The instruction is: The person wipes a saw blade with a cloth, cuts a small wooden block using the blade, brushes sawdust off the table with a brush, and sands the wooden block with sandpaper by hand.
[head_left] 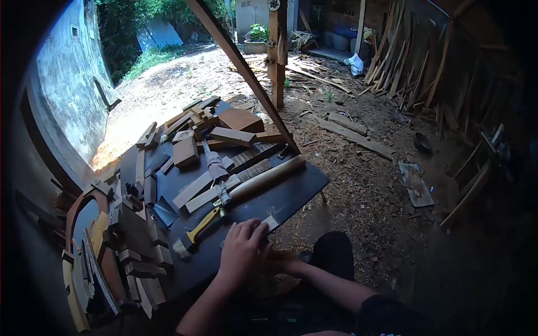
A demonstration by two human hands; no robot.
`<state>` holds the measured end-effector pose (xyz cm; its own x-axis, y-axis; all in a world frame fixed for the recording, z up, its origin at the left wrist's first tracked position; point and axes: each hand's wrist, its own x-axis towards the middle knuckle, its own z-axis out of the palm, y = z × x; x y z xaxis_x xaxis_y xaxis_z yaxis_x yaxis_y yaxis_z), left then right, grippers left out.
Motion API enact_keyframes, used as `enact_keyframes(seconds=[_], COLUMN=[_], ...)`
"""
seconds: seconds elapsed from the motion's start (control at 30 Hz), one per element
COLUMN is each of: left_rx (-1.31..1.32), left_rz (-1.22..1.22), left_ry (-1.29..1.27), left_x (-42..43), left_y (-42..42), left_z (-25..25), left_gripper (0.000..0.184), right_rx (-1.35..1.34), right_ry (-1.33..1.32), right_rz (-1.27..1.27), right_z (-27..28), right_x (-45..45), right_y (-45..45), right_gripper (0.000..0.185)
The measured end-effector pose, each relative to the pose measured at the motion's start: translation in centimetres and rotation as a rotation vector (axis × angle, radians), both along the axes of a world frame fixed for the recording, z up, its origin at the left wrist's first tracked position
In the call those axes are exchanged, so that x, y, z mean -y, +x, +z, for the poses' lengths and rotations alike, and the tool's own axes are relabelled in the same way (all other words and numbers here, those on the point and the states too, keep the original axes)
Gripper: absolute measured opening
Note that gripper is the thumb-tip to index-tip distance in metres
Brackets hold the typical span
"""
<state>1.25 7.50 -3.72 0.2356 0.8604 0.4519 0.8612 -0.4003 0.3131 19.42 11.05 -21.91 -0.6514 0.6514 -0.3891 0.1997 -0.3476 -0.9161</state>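
Head view: the left hand [240,246] and right hand [283,262] are bunching together; I can't tell if they're squeezing the small pale block [271,223] peeking out by the table [302,185]. It's looking light, hard, maybe easiest pinched by its sides.

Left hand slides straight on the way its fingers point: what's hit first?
Likely the long rounded wooden bar lying across the dark tabletop. The left hand may pass over it; its height is unclear.

On the table [302,189] before me, the brush [202,225] lies left of my hands. Wood blocks [238,136] pile at its far end; boards [392,56] lean far right.
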Motion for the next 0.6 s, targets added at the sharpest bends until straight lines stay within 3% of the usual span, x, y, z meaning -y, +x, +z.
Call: enact_keyframes(seconds=[0.07, 0.17, 0.27, 0.33, 0.47, 0.6], left_rx=[0.001, -0.018, -0.035, -0.048, 0.146, 0.314], left_rz=[0.024, 0.057, 0.076, 0.087, 0.035, -0.015], left_ry=[0.005, 0.047, 0.081, 0.143, 0.082, 0.085], left_x=[-0.1, -0.3, -0.6, -1.1, -1.1, -0.7], left_y=[0.1, 0.6, 0.9, 1.1, 1.4, 1.4], left_z=[-0.4, -0.4, -0.6, -1.1, 0.1, 0.7], left_gripper=[0.044, 0.037, 0.031, 0.025, 0.042, 0.058], right_rx=[0.058, 0.464, 0.49, 0.364, 0.454, 0.299], right_ry=[0.156, 0.421, 0.415, 0.315, 0.522, 0.499], right_rz=[0.039, 0.045, -0.004, -0.115, -0.084, -0.147], right_z=[-3.4, -2.4, -7.6, -6.9, -8.2, -3.2], right_x=[-1.4, -1.8, -2.9, -3.1, -3.0, -2.3], right_y=[1.9, 5.0, 7.6, 7.1, 6.6, 6.2], right_gripper=[0.049, 0.041, 0.039, 0.035, 0.027, 0.026])
